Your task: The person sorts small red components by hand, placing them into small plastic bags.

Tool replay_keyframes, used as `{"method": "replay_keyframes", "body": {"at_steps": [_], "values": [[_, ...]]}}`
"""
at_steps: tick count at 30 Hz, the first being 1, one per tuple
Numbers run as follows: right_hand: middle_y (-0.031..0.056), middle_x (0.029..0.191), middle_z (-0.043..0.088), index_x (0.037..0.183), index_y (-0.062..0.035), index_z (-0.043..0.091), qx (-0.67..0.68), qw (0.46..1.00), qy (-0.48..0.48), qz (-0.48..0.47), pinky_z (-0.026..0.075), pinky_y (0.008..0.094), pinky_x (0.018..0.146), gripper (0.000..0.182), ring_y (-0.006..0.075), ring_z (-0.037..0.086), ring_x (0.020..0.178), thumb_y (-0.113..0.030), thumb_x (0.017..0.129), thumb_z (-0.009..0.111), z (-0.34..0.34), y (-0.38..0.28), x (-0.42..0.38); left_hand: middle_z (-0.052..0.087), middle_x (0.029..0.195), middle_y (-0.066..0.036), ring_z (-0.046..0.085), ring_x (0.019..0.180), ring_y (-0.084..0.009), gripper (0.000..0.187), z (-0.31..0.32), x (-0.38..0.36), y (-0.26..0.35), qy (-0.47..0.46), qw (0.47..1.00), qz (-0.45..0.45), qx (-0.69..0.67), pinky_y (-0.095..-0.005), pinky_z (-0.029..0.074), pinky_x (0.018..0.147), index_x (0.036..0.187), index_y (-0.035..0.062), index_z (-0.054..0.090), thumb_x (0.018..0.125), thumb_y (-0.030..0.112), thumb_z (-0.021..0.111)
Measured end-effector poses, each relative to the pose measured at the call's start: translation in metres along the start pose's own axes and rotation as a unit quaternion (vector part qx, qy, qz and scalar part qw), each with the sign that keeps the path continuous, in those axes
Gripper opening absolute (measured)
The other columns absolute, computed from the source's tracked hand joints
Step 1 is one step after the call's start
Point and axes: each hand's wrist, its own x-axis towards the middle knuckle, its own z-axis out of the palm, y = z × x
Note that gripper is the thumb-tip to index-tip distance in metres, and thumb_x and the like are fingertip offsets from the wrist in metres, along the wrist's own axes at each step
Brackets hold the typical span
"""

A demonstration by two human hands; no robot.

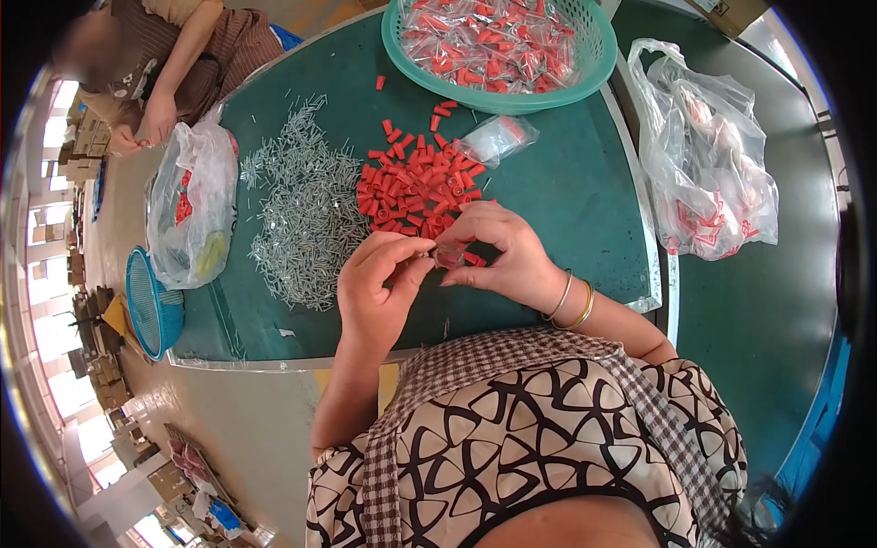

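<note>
My left hand [376, 276] pinches one edge of a small clear plastic bag [448, 255] between thumb and fingertips. From the other side my right hand [512, 254] has its thumb and index finger curled round the same bag. A red tapered plastic cap [474, 259] shows by the right thumb and fingertips. Just beyond both hands lies a pile of similar red caps [420, 185]. Left of it spreads a heap of silver screws [306, 219]. A packet of small clear bags [498, 139] rests behind the right hand.
A green basket [594, 78] full of bagged red caps stands at the far edge of the green table [566, 201]. Plastic bags lie at left [194, 210] and right [708, 173]. A blue basket [151, 306] sits by the left edge. Another person [174, 73] works at far left.
</note>
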Motion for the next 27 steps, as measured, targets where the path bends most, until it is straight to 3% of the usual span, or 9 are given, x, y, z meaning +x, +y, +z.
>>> {"method": "replay_keyframes", "body": {"at_steps": [10,12,15,18,21,27], "values": [[0.0013,0.083,0.067,0.093,-0.0081,0.068,0.008,1.0,0.012,-0.013,0.047,0.0335,0.078,0.038,0.0194,0.062,0.078,-0.016,0.062,0.087,0.0,0.003,-0.002,0.069,0.098,-0.005,0.064,0.086,-0.022,0.021,0.011,0.008,-0.007,0.021,0.973,0.218,0.079,-0.0327,0.051,0.072,0.092,0.0078,0.07,0.073,0.002,0.076],[0.0017,0.082,0.065,0.091,-0.0071,0.068,0.02,1.0,0.008,0.008,0.046,0.0356,0.086,0.035,0.0198,0.06,0.079,-0.018,0.063,0.087,-0.002,0.0,-0.002,0.067,0.103,-0.007,0.063,0.086,-0.0227,0.02,0.011,0.004,-0.012,0.027,0.978,0.196,0.065,-0.0328,0.05,0.073,0.094,0.0078,0.07,0.075,0.004,0.076],[0.0016,0.083,0.067,0.093,-0.0088,0.068,0.033,0.999,0.012,-0.01,0.048,0.0338,0.078,0.037,0.0196,0.063,0.079,-0.014,0.061,0.087,-0.003,-0.001,-0.001,0.065,0.105,-0.008,0.061,0.085,-0.0238,0.02,0.009,-0.002,-0.013,0.026,0.984,0.168,0.053,-0.0331,0.05,0.072,0.095,0.007,0.069,0.076,0.006,0.076],[0.0012,0.083,0.067,0.092,-0.01,0.069,-0.012,0.998,0.034,-0.05,0.047,0.0365,0.087,0.037,0.0206,0.063,0.078,-0.015,0.06,0.087,-0.003,-0.001,0.0,0.062,0.102,-0.008,0.061,0.084,-0.0242,0.022,0.008,-0.007,-0.006,0.01,0.988,0.141,0.057,-0.0334,0.05,0.072,0.096,0.0058,0.069,0.076,0.008,0.077],[0.0021,0.083,0.065,0.094,-0.0098,0.068,-0.07,0.993,0.059,-0.076,0.042,0.0455,0.101,0.037,0.0204,0.064,0.082,-0.016,0.062,0.086,-0.001,0.002,-0.003,0.061,0.097,-0.008,0.061,0.083,-0.0238,0.023,0.014,-0.006,0.004,-0.004,0.99,0.115,0.078,-0.0334,0.051,0.071,0.096,0.0042,0.068,0.076,0.009,0.078],[0.0012,0.084,0.065,0.095,-0.0116,0.069,-0.203,0.97,0.077,-0.109,0.042,0.0474,0.102,0.042,0.0199,0.064,0.085,-0.015,0.057,0.086,-0.001,-0.002,-0.004,0.062,0.095,-0.01,0.063,0.079,-0.0235,0.02,0.028,-0.013,-0.001,-0.004,0.999,0.017,0.032,-0.0329,0.051,0.068,0.093,0.002,0.067,0.077,0.007,0.078]]}}
